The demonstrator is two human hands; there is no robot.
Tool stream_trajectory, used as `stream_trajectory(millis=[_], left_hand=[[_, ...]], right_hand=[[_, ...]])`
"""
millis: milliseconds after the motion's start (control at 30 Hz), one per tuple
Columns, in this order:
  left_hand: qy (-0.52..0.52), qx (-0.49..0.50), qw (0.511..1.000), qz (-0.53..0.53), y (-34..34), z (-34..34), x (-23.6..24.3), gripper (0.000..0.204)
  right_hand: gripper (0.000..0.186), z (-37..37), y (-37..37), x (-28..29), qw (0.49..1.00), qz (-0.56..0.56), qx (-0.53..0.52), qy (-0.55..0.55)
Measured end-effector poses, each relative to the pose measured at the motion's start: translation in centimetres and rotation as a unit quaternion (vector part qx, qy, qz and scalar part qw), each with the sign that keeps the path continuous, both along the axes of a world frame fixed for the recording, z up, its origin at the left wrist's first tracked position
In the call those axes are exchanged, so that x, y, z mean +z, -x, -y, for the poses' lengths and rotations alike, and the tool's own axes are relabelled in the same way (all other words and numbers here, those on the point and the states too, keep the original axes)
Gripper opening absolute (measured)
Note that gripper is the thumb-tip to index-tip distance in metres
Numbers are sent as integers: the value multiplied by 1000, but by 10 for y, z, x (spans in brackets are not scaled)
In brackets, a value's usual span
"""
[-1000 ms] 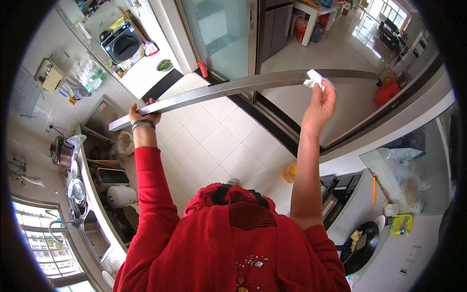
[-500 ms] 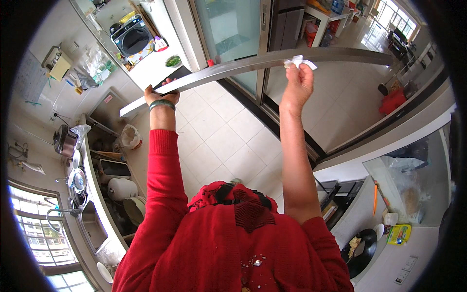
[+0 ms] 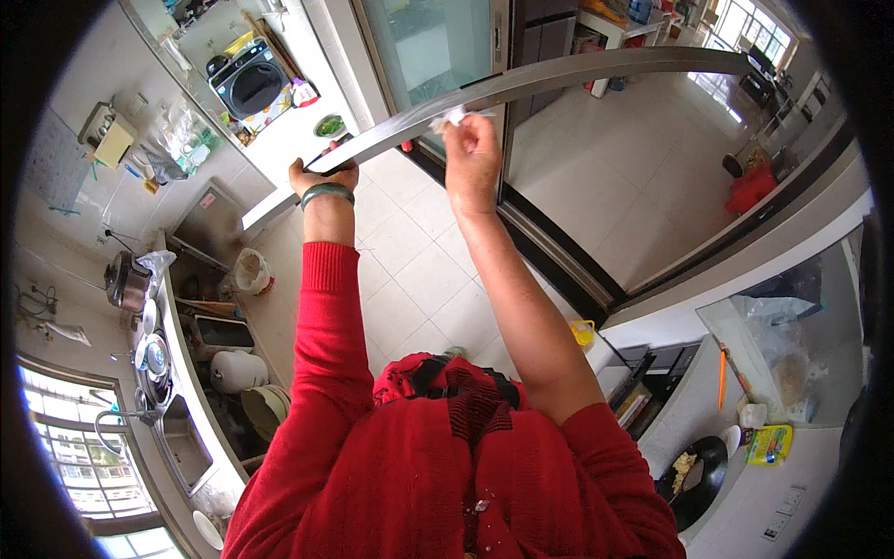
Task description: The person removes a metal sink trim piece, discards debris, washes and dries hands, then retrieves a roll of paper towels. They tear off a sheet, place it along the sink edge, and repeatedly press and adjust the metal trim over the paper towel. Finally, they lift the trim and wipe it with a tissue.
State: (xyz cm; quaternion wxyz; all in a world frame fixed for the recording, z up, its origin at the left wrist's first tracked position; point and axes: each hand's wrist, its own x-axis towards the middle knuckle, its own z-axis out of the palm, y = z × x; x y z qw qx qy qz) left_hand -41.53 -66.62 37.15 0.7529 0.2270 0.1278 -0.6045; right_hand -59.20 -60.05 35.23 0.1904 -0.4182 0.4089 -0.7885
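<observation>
A long silver metal bar (image 3: 577, 71) runs across the upper part of the view, bowed by the lens. My left hand (image 3: 326, 183), with a dark bangle at the wrist, is closed round the bar near its left end; a dark strip shows beside the fingers. Pinched in my right hand (image 3: 473, 172) is a crumpled white tissue (image 3: 455, 118), held at the lower edge of the bar, right of my left hand. Whether the tissue presses on the metal cannot be made out exactly.
Beyond the bar is a sliding glass door (image 3: 433, 47) with a dark floor track. On the left runs a counter with a sink (image 3: 186, 443); a white bin (image 3: 251, 270) stands on the floor. At lower right, a black wok (image 3: 700, 480) with food sits on a counter.
My right hand has moved left along the bar with the tissue, closer to my left hand. The bar's right part appears higher in view. My left hand keeps its hold.
</observation>
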Motion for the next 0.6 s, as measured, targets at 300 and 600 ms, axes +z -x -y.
stream_trajectory(millis=[300, 600], left_hand=[[-34, -33, 998, 39, -13, 22, -20, 38], [81, 37, 991, 101, -16, 35, -19, 40]], right_hand=[[13, -48, 18, -74, 912, -298, 181, -214], [29, -126, 68, -41, 885, -150, 285, -335]])
